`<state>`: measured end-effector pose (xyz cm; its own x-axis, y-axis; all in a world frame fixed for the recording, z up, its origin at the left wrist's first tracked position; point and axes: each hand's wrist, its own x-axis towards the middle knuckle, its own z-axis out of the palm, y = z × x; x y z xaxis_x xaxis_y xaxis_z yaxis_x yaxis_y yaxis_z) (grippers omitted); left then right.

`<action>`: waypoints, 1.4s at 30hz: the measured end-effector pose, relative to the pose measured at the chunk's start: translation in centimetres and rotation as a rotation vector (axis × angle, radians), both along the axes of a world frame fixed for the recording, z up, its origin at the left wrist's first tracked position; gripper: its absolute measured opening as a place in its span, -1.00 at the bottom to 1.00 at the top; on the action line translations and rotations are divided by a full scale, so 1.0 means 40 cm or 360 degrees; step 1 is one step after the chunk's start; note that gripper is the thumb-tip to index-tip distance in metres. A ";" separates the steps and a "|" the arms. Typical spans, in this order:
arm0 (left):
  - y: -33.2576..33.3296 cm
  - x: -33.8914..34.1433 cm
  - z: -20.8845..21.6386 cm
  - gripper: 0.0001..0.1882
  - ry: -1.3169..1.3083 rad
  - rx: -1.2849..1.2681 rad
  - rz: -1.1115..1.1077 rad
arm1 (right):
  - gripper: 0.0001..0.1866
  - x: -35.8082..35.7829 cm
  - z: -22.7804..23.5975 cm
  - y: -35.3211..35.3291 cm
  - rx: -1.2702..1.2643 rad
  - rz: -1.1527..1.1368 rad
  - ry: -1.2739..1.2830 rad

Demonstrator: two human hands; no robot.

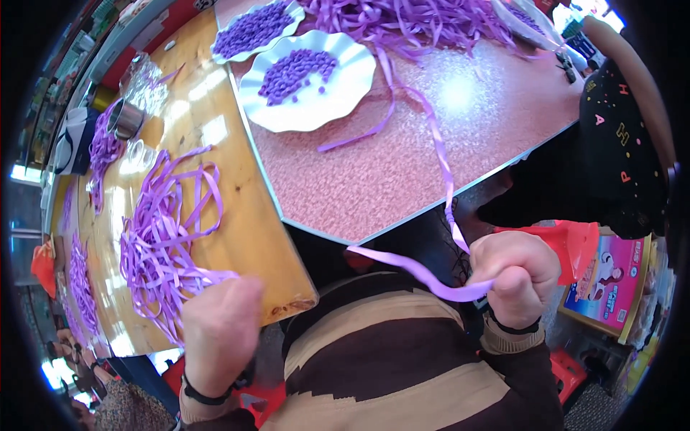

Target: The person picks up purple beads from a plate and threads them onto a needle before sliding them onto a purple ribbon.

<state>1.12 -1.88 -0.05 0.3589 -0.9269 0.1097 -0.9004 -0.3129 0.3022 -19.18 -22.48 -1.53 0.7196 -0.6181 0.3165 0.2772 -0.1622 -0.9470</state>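
Note:
My right hand (517,276) is closed on a narrow purple ribbon (402,264), thumb and fingers pressed together at the lower right. One end of this ribbon reaches left to a tip by the corner of the pink table; another length runs up over the table edge toward a large heap of purple ribbons (424,25). Over the near edge of the wooden table, my left hand (224,330) is blurred with its fingers curled in. It is beside a loose tangle of purple ribbons (169,237); whether it holds any of them is hidden.
A white scalloped plate (352,90) with purple beads (291,75) stands on the pink speckled table (338,194). Another bead plate is behind it. The wooden table (251,251) carries a metal cup (126,118). A person in black (596,165) is at the right, near a colourful box (607,280).

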 end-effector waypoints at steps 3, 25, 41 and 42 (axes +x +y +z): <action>-0.034 -0.031 0.012 -0.96 0.0256 -0.0116 -0.0014 | -0.72 0.008 -0.005 -0.003 -0.0075 0.0176 0.0182; -0.130 -0.080 -0.035 -0.61 0.0826 -0.0507 -0.0439 | -0.04 0.072 -0.010 0.042 0.0765 0.1141 0.0613; 0.023 -0.016 -0.027 -0.87 0.1875 -0.0664 0.0488 | -0.83 0.001 -0.042 -0.051 0.0032 0.0762 0.0909; 0.035 -0.012 -0.029 -0.86 0.1964 -0.0791 0.0478 | -0.83 0.004 -0.029 -0.050 0.0037 0.0772 0.0914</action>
<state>0.63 -0.50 -1.20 0.6444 -0.7535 -0.1300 0.1176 -0.0703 0.9906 -19.01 -24.48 -2.70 0.9609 -0.1915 -0.2002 -0.2263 -0.1258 -0.9659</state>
